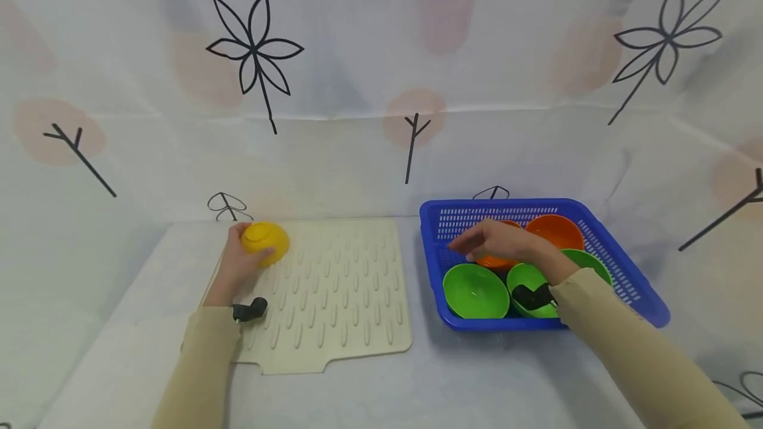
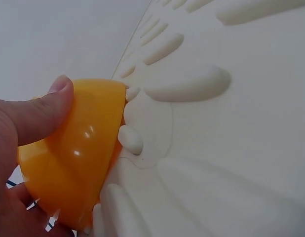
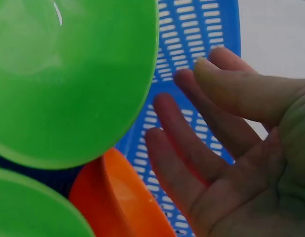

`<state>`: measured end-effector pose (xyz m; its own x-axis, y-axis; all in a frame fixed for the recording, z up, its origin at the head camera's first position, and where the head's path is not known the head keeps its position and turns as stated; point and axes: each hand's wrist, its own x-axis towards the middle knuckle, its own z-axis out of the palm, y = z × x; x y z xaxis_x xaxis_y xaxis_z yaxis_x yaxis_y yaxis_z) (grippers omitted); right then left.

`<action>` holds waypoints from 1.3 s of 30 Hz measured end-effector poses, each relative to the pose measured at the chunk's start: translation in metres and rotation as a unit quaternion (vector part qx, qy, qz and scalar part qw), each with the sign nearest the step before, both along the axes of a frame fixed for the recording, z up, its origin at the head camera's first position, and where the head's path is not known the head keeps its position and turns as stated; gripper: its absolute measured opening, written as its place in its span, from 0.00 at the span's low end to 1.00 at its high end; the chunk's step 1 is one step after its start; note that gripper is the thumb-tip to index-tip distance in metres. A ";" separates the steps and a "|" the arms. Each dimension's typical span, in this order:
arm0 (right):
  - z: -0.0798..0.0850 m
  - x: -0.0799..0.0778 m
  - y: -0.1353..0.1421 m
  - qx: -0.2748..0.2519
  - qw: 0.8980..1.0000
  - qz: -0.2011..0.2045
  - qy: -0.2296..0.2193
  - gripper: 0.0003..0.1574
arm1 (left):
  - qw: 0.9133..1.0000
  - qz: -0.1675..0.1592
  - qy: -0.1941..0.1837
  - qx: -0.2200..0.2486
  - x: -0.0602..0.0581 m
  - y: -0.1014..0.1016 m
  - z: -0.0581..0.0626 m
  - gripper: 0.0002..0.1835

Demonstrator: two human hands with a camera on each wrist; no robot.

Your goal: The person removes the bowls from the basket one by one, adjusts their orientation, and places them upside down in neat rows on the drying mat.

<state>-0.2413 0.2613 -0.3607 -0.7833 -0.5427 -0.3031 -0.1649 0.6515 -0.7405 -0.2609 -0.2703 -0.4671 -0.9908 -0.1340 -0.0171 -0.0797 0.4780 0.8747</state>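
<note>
At the far left corner of a cream ribbed drying mat [image 1: 334, 296], my left hand [image 1: 237, 258] grips a yellow bowl [image 1: 269, 237] turned upside down. In the left wrist view the thumb lies along the side of the yellow bowl [image 2: 78, 158], and its rim meets the raised ribs. My right hand [image 1: 491, 242] hovers over the left part of a blue basket [image 1: 435, 283], with its fingers loosely bent and nothing in them. Close beside those fingers in the right wrist view are a green bowl [image 3: 78, 84] and an orange bowl [image 3: 125, 197].
Several green and orange bowls sit in the basket, among them a green bowl [image 1: 475, 291] at the front left and an orange bowl [image 1: 557, 230] at the back. The white table [image 1: 369, 389] meets a patterned cloth backdrop [image 1: 346, 164] behind the mat.
</note>
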 end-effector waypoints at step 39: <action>0.007 0.012 0.028 0.041 0.999 -0.035 0.004 0.22 | 1.000 -0.006 0.001 -0.024 0.003 0.003 0.002 0.48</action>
